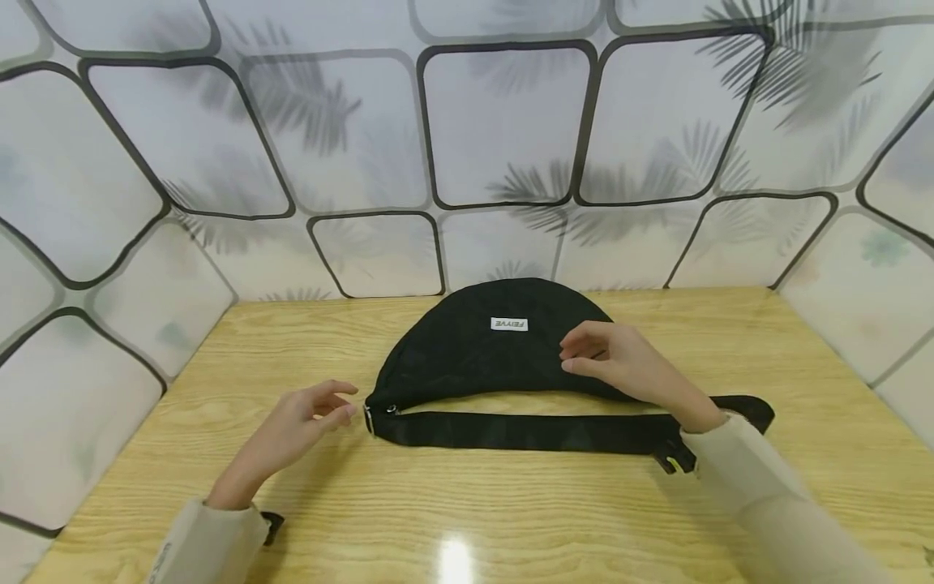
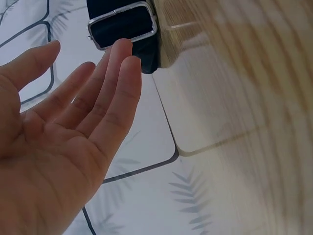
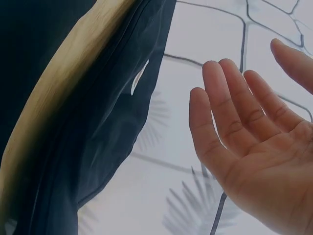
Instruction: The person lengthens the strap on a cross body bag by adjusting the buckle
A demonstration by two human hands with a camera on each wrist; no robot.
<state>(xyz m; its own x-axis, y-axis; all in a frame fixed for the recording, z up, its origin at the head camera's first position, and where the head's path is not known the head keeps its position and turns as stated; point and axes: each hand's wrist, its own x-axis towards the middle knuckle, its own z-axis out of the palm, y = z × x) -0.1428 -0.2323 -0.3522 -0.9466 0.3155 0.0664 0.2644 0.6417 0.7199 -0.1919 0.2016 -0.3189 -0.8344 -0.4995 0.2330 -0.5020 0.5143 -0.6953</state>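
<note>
The black bag (image 1: 496,357) lay flat on the worktop (image 1: 452,503), its arched edge away from the person and its strap (image 1: 525,431) stretched along its near side. The left hand (image 1: 299,422) hovered just off the bag's left end, beside the metal ring (image 1: 368,420); its fingers were loosely extended, the thumb apart from them, and it held nothing. The right hand (image 1: 627,365) hung over the bag's right part, fingers relaxed and slightly bent, also holding nothing; whether a fingertip brushed the fabric could not be told. With a hand at either end, the step looked like one of steadying or taking up the bag, and doing it well seemed to call for an even hold at both ends, since cloth so limp would probably sag or fold if lifted from one alone. The left fingers were best brought round the bag's corner and ring together, rather than hooked on the ring only. The strap's buckle (image 1: 674,462), near the bag's right end and close beside the right sleeve (image 1: 759,478), deserved care: a low forearm could have caught it and dragged the strap askew.
</note>
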